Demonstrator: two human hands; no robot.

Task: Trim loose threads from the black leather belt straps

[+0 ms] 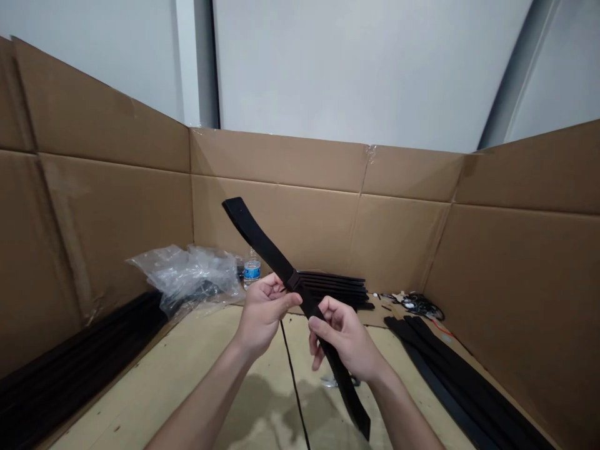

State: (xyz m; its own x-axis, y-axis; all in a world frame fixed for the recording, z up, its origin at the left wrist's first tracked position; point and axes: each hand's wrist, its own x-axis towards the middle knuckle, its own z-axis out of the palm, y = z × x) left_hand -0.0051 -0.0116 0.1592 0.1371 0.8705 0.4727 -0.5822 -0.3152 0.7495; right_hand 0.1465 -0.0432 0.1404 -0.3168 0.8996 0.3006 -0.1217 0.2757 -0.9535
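Note:
A long, flat black strap [265,245] is held up slantwise, its upper end to the left and its lower end to the right. A darker band [295,280] crosses it near the middle. Beside that band, my left hand [265,312] is closed on the strap with thumb and fingers. Just below, my right hand [344,334] pinches the same strap, with some fingers behind it. A thin black cord [291,369] hangs below my left hand; its upper end is hidden there. Partly covered by the strap, a small metallic item [330,380] lies on the table.
Cardboard walls [281,212] surround the pale work surface [187,381]. Black strips are piled at left [94,344], at back [337,287] and at right [459,381]. Clear plastic bags [192,275] and a water bottle [252,270] stand back left; tangled cords [417,304] lie back right.

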